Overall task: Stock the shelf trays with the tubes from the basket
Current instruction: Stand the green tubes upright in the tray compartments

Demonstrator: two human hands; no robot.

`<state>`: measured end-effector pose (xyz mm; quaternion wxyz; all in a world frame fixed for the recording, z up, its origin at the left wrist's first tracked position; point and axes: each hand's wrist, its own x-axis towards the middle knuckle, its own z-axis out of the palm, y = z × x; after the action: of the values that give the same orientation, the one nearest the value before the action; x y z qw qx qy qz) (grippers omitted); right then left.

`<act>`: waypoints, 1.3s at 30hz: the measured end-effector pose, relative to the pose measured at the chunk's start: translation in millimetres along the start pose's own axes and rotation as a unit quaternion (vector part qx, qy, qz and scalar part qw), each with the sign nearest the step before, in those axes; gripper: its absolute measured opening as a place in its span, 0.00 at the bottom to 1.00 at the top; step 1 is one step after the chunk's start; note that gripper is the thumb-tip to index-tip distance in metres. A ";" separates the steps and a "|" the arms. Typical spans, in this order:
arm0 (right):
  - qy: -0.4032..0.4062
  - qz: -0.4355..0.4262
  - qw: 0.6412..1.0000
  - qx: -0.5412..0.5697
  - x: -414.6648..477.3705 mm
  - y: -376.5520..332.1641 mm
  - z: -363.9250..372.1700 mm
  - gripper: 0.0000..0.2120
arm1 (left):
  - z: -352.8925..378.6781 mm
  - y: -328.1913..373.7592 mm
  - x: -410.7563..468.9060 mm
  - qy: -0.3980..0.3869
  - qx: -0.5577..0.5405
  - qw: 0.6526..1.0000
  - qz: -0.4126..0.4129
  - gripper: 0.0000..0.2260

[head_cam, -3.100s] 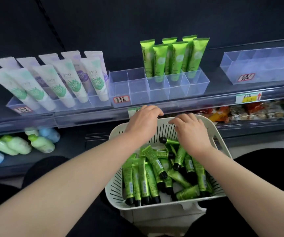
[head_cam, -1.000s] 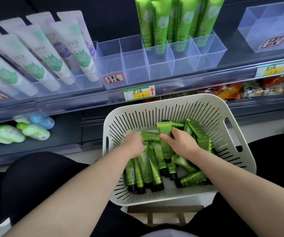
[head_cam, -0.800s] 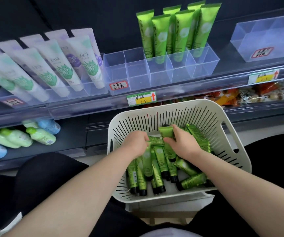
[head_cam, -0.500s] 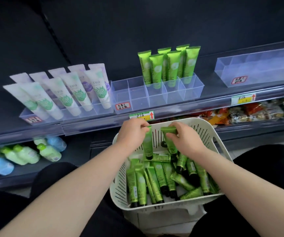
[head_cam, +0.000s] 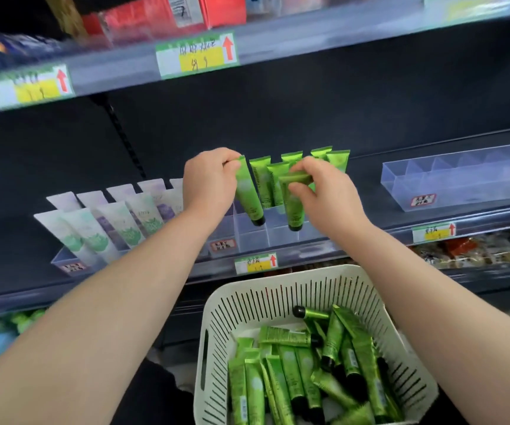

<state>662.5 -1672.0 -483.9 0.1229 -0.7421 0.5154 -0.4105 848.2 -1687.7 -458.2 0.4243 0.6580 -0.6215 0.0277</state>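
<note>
Above the divided tray [head_cam: 249, 239] on the middle shelf, the left hand [head_cam: 209, 182] pinches the left tube [head_cam: 247, 194] by its crimped end, cap down, and the right hand [head_cam: 324, 194] pinches the right tube [head_cam: 293, 207] the same way, just beside it. The step looks like seating both in front compartments, so each should go straight down, cap first, into its own cell, clear of the standing tubes [head_cam: 261, 182] behind. The fingers should let go only once the cap rests on the tray floor and the tube leans like its neighbours. Both caps hang at about the tray's rim; whether either touches the floor cannot be told. The basket [head_cam: 247, 302] sits lower and nearer the person, between the forearms, with many loose tubes [head_cam: 293, 372] to go.
</note>
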 end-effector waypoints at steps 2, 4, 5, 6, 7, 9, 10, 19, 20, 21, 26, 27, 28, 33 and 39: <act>0.012 -0.007 1.000 0.003 12.5 -1.8 1.0 0.09 | 5.6 -1.5 12.5 0.009 0.008 1.000 -0.001 0.10; 0.016 -0.013 1.000 0.002 22.9 -2.0 4.9 0.08 | 12.6 -4.7 21.8 0.006 0.019 1.000 -0.009 0.10; 0.013 -0.015 1.000 0.002 27.3 -1.3 7.8 0.08 | 16.7 -7.2 26.0 0.001 0.026 1.000 -0.012 0.10; 0.008 -0.017 1.000 0.002 31.4 0.4 11.3 0.08 | 21.0 -9.9 30.2 -0.005 0.031 0.999 -0.011 0.11; 0.003 -0.017 1.000 0.002 34.7 2.2 14.9 0.08 | 25.4 -12.8 35.2 -0.013 0.035 0.999 -0.007 0.11; -0.004 -0.016 1.000 -0.001 39.4 7.1 22.6 0.08 | 32.8 -16.9 47.0 -0.029 0.040 0.999 0.005 0.11; -0.005 -0.015 1.000 -0.003 41.2 9.4 26.3 0.08 | 35.8 -18.4 52.8 -0.036 0.043 0.998 0.009 0.11; 0.006 -0.027 1.000 -0.008 54.7 13.8 46.4 0.08 | 60.5 -43.2 65.3 -0.095 0.079 0.992 -0.018 0.09; 0.006 -0.027 1.000 -0.009 56.1 13.3 47.8 0.08 | 62.8 -46.9 65.0 -0.102 0.078 0.992 -0.021 0.09; 0.003 -0.027 1.000 -0.009 57.3 12.8 49.0 0.08 | 64.6 -49.9 64.7 -0.108 0.077 0.991 -0.022 0.09; -0.011 -0.032 0.999 -0.001 61.3 8.2 50.3 0.08 | 64.1 -54.9 65.3 -0.122 0.070 0.990 -0.023 0.10; -0.009 -0.033 0.999 -0.003 62.5 6.0 49.8 0.08 | 62.1 -54.7 65.1 -0.118 0.069 0.990 -0.018 0.11; -0.007 -0.035 0.999 -0.006 64.0 3.4 49.6 0.08 | 59.5 -54.1 64.2 -0.111 0.069 0.991 -0.012 0.13; -0.009 -0.050 0.999 -0.020 77.1 -12.1 52.4 0.08 | 38.4 -49.5 51.2 -0.079 0.092 0.991 0.052 0.14; -0.018 -0.054 0.996 -0.061 93.6 -19.4 74.0 0.10 | 22.0 -56.3 12.7 -0.092 0.105 0.986 0.091 0.14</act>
<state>742.1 -1762.3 -473.8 0.0643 -0.7826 0.4960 -0.3707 887.7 -1718.3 -494.5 0.2889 0.6392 -0.7092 0.0707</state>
